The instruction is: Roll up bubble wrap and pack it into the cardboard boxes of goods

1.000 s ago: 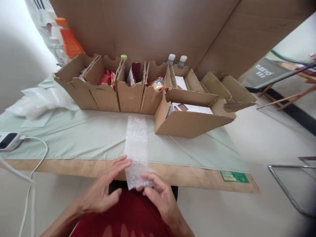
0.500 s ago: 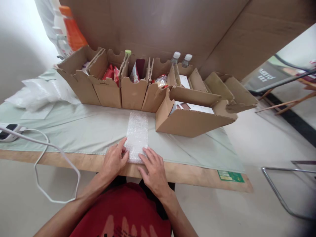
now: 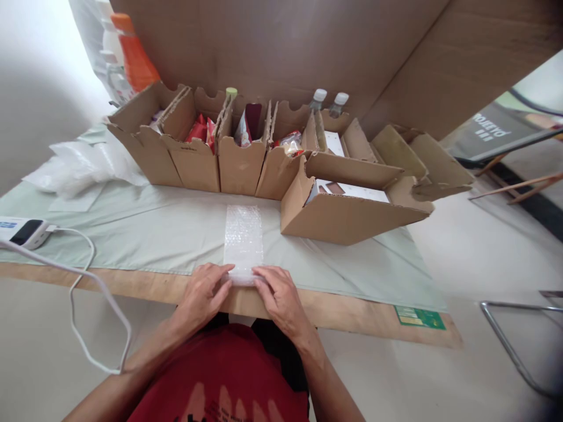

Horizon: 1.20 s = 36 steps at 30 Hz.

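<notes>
A strip of clear bubble wrap (image 3: 243, 237) lies flat on the pale green cloth, its near end by the table's front edge. My left hand (image 3: 207, 288) has its thumb and fingers closed on the near left corner of the strip. At the near right corner, my right hand (image 3: 278, 293) pinches the wrap between thumb and fingers. The near end between both hands looks folded or rolled into a thicker band. Whether anything lies inside that band I cannot tell.
Cardboard bins (image 3: 240, 167) with snack packets stand in a row behind the strip. A bin with a white box (image 3: 352, 190) is at the right. Crumpled bubble wrap (image 3: 88, 167), a white device (image 3: 27, 232) and its cable (image 3: 103, 281) are at the left.
My fingers have closed in on the near corners of the wrap, and its near end has been turned up. The whole view has shifted slightly.
</notes>
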Motion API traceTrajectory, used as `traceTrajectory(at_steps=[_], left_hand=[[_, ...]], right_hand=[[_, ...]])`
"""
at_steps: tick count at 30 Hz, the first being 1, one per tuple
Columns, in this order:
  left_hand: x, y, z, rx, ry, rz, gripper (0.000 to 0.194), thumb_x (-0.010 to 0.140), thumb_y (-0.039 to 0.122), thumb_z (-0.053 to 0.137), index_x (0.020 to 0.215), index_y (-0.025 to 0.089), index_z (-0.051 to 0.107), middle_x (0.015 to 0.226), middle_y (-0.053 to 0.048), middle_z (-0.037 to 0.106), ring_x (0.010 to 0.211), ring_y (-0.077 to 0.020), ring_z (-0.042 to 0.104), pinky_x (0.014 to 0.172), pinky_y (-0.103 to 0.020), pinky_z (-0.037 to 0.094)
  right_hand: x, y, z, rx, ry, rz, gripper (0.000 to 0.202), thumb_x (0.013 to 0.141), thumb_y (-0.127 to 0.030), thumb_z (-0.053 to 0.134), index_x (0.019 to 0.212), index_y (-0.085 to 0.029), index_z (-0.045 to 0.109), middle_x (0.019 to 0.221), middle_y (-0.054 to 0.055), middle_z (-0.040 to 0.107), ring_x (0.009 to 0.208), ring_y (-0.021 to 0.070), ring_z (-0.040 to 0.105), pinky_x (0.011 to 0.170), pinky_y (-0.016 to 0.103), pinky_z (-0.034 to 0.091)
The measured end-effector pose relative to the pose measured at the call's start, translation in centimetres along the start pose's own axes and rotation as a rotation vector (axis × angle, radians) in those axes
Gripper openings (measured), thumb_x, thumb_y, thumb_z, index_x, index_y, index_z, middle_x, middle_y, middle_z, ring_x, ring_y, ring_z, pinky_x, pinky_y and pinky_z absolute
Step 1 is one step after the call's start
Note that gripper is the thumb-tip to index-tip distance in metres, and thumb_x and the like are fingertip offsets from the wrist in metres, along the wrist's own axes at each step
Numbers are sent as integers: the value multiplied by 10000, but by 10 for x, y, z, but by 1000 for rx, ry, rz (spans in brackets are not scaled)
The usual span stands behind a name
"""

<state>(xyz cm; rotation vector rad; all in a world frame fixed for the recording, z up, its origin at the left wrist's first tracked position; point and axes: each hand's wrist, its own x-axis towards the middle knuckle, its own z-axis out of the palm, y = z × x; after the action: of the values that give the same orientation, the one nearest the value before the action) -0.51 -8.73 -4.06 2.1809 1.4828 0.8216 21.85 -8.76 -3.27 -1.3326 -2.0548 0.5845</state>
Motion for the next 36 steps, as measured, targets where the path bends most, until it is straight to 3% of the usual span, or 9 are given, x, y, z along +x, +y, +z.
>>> traceTrajectory(at_steps=[3,6,9,13,17,21,27,30,36], left_hand=[[15,-10,10,11,29,-106,326,940,281,549,1231,195,669,794,-24,717,723,-195,660,710,-328,543],[26,-17,15,26,61,-124,338,933,276,546,1235,178,665,800,-30,705,711,-200,660,713,-338,547],[25,-16,14,31,102,-100,329,949,304,540,1223,169,662,1056,-116,709,944,-254,686,855,-400,558],[7,-7,1,6,91,90,305,954,292,590,1241,199,637,1276,-136,658,1204,-290,603,1030,-458,486],[-1,1,-8,-32,43,93,286,987,221,530,1261,202,611,1064,-78,723,1020,-237,648,919,-401,520],[11,-8,-1,39,80,-57,279,985,288,528,1218,190,645,911,-62,716,829,-228,640,805,-384,544],[18,-21,8,83,200,-63,297,961,320,557,1216,199,650,1185,-135,678,1072,-287,645,941,-456,536],[5,-12,-3,-1,126,18,362,935,335,617,1281,225,616,1283,-130,646,1188,-296,605,1025,-480,499],[1,-6,-12,-55,24,-25,339,972,272,545,1300,198,588,1038,-86,726,948,-243,653,848,-405,545]], right_hand=[[-4,-1,3,-123,168,-10,325,1002,-241,541,1312,-248,638,1236,95,716,1187,264,621,998,451,482],[-5,1,10,-233,142,-105,341,982,-182,548,1301,-254,645,1293,94,691,1257,276,582,1023,464,453],[1,6,16,-264,54,-153,317,974,-153,566,1267,-226,661,1278,88,710,1295,291,555,1024,470,436],[10,6,11,-155,17,-125,267,997,-147,537,1212,-212,681,1161,71,757,1202,268,602,1002,448,436],[14,0,1,-22,-111,-33,259,1009,-198,541,1225,-235,679,1110,51,763,1032,224,653,954,408,473],[14,2,6,-107,57,-34,298,1018,-279,537,1286,-225,655,1225,100,713,1140,259,620,973,431,474],[16,8,19,-260,0,-170,344,976,-232,594,1316,-226,642,1351,116,663,1285,295,553,1032,476,438],[17,4,14,-183,-31,-133,294,975,-205,581,1249,-238,683,1215,94,729,1206,281,597,1013,472,449],[6,-12,-3,-85,-51,-33,305,992,-261,581,1290,-246,641,1196,88,724,1118,263,628,965,447,482]])
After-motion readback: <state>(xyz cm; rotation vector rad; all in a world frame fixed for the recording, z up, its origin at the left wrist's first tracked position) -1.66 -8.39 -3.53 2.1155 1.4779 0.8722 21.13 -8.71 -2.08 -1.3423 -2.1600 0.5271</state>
